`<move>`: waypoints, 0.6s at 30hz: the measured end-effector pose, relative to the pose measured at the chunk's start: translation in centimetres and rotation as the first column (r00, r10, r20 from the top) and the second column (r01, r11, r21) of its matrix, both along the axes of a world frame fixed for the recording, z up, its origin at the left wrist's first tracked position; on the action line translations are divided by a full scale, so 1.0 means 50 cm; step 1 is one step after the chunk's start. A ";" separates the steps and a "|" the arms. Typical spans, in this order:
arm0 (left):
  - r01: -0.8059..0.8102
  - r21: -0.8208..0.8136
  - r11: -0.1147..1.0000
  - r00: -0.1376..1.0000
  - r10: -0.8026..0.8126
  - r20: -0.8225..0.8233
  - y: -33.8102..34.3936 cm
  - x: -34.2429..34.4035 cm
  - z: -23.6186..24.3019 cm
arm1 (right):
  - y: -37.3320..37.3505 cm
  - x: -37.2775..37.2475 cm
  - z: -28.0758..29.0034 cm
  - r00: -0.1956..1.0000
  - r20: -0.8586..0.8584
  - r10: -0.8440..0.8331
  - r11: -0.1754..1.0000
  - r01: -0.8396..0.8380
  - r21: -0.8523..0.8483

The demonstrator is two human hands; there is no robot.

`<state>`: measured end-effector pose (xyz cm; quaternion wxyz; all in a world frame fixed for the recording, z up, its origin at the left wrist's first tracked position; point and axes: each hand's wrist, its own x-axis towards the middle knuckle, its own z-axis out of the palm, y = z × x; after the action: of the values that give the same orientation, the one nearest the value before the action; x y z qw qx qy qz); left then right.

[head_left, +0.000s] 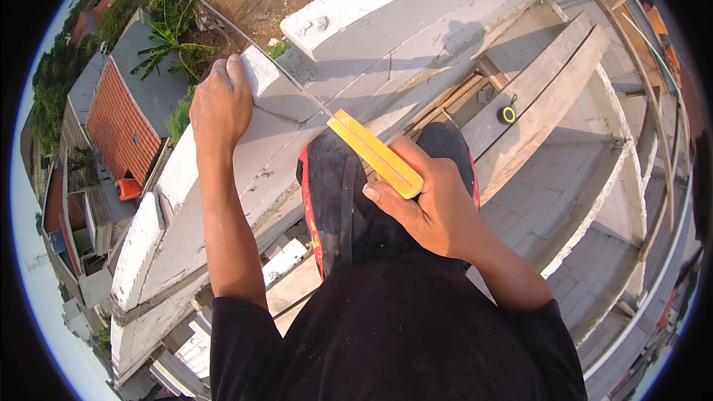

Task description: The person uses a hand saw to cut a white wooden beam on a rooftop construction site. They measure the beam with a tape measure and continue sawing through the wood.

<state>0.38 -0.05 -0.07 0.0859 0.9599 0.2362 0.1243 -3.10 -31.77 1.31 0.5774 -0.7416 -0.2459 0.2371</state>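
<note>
the left hand (pixel 220 108) is bent over the left end of a white block (pixel 263 76); its thumb side is partly hidden, so how tightly it clasps cannot be told. a thin saw blade (pixel 290 78) slants along the block's right side, whether touching or just beside it is unclear, and runs back to a yellow handle (pixel 375 152) above the dark trousers (pixel 334 178), whose red side stripe carries yellowish lettering. the right hand (pixel 442 208) is closed firmly round that handle. further right, a yellow and black tape measure (pixel 507 114) rests on a plank (pixel 557 67), any print too small to read
</note>
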 end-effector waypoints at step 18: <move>0.007 0.006 1.000 0.998 -0.006 -0.063 0.012 0.002 -0.004 | -0.080 -0.097 0.054 0.996 -0.058 -0.065 0.997 0.063 -0.032</move>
<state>0.49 0.57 -0.30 0.0760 0.9644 0.2352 0.0943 -7.97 -35.74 4.02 0.5805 -0.7504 -0.2012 0.2438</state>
